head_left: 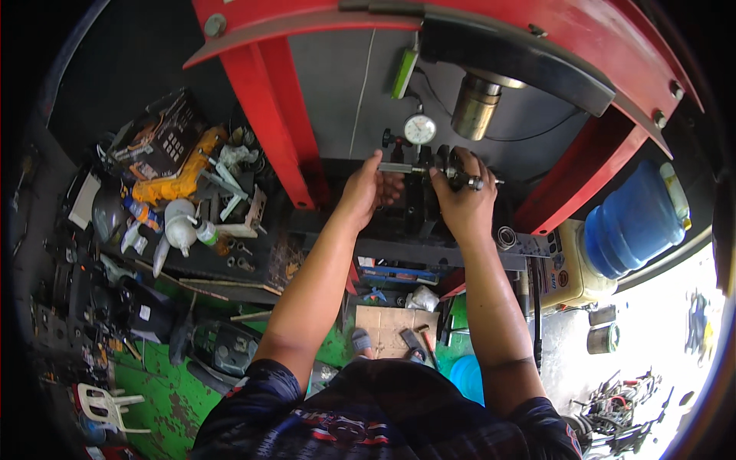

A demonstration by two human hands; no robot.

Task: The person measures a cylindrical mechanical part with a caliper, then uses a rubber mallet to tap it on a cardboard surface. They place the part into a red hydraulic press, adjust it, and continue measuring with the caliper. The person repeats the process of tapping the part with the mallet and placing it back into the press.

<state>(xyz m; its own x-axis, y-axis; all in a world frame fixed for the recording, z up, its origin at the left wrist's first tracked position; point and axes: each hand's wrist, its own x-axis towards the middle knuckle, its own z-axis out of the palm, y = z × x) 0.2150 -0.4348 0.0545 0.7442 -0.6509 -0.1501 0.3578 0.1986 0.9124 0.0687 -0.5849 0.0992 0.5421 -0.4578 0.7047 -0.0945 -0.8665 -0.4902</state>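
In front of me a dark round metal part with a shaft (458,170), much like a crankshaft, sits at a black stand. My right hand (469,195) wraps round its right side, hiding part of it. A silver rod (399,167) runs out to the left of the stand. At that rod's left end is my left hand (369,188), thumb raised and fingers apart; whether it touches the rod I cannot tell. Just above the rod stands a round white dial gauge (419,129), with a black knob (389,139) to its left.
A red press frame (272,115) surrounds the work, its steel ram (477,106) hanging above my right hand. A bearing ring (506,238) lies right of that hand. Tools and bottles crowd the left bench, including a white spray bottle (180,224). A blue water jug (632,222) stands right.
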